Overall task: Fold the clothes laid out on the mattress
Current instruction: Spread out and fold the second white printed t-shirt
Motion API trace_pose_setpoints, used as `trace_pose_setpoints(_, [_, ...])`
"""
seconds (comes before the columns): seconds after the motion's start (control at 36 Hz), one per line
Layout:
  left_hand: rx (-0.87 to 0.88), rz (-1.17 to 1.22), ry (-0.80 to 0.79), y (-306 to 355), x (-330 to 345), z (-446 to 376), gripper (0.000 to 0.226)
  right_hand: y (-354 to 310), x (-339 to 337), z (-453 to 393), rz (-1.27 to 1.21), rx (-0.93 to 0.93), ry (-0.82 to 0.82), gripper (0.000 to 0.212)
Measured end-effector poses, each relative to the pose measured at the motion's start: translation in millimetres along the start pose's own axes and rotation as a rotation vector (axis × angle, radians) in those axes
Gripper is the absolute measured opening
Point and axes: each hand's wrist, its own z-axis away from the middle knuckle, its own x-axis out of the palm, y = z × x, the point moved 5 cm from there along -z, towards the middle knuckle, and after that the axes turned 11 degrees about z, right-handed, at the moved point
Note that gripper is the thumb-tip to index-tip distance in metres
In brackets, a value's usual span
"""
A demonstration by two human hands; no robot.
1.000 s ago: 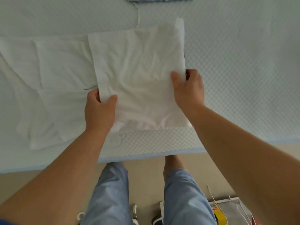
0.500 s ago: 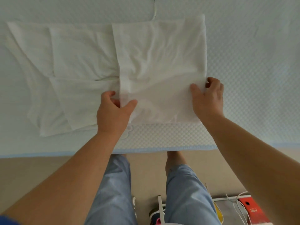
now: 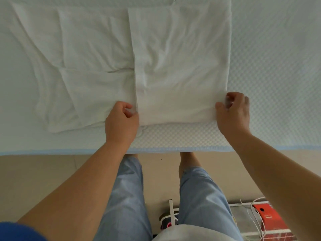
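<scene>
A white garment (image 3: 97,63) lies on the pale quilted mattress (image 3: 271,66). Its right part is folded over into a rectangular panel (image 3: 180,66) that lies flat on top of the rest. My left hand (image 3: 121,122) pinches the panel's near left corner between thumb and curled fingers. My right hand (image 3: 233,112) pinches the near right corner the same way. Both corners sit close to the mattress's front edge. The unfolded part spreads out to the left, creased.
The mattress's blue-trimmed front edge (image 3: 52,152) runs across the view, with beige floor (image 3: 34,180) below it. My legs in light blue trousers (image 3: 199,197) stand against the edge. A red box (image 3: 271,218) with white cords and a shoe (image 3: 167,221) lie on the floor at lower right.
Both hands have drawn the folded panel toward me and lowered it flat onto the garment. My grip has shifted from the panel's sides to its near corners.
</scene>
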Motion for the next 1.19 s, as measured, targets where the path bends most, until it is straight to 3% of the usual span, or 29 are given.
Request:
trace_pose_setpoints(0.08, [0.421,-0.039,0.094,42,2,12,0.02,-34,-9,7,0.122,-0.265,0.142,0.049])
trace_pose_setpoints(0.14, [0.676,-0.081,0.027,71,19,18,0.03,-63,-7,2,0.189,-0.436,0.154,0.054])
trace_pose_setpoints(0.19, [0.807,-0.188,-0.07,90,41,9,0.04,-92,-2,-13,0.253,-0.571,0.184,0.057])
trace_pose_setpoints(0.28, [0.786,-0.508,-0.148,93,68,-26,0.057,-122,6,-54,0.459,-0.679,0.213,0.064])
trace_pose_setpoints(0.36, [0.75,-0.677,-0.13,81,73,-58,0.068,-116,6,-101,0.586,-0.604,0.203,0.067])
trace_pose_setpoints(0.47, [0.736,-0.662,-0.035,70,66,-72,0.079,-97,2,-125,0.603,-0.58,0.183,0.071])
trace_pose_setpoints(0.58, [0.688,-0.675,-0.054,70,66,-74,0.086,-104,-2,-122,0.548,-0.564,0.197,0.074])
trace_pose_setpoints(0.67, [0.679,-0.64,-0.028,75,62,-70,0.088,-123,-7,-121,0.535,-0.611,0.259,0.072])
trace_pose_setpoints(0.78, [0.724,-0.619,0.019,90,58,-71,0.091,-128,5,-142,0.595,-0.573,0.159,0.073])
trace_pose_setpoints(0.92, [0.694,-0.661,0.045,115,57,-105,0.087,-126,4,-141,0.555,-0.613,0.178,0.077])
trace_pose_setpoints(1.06, [0.681,-0.751,-0.04,107,61,-123,0.081,-88,8,-96,0.545,-0.616,0.157,0.079])
trace_pose_setpoints(1.19, [0.617,-0.786,-0.07,107,64,-125,0.083,-38,9,-73,0.583,-0.488,0.129,0.083])
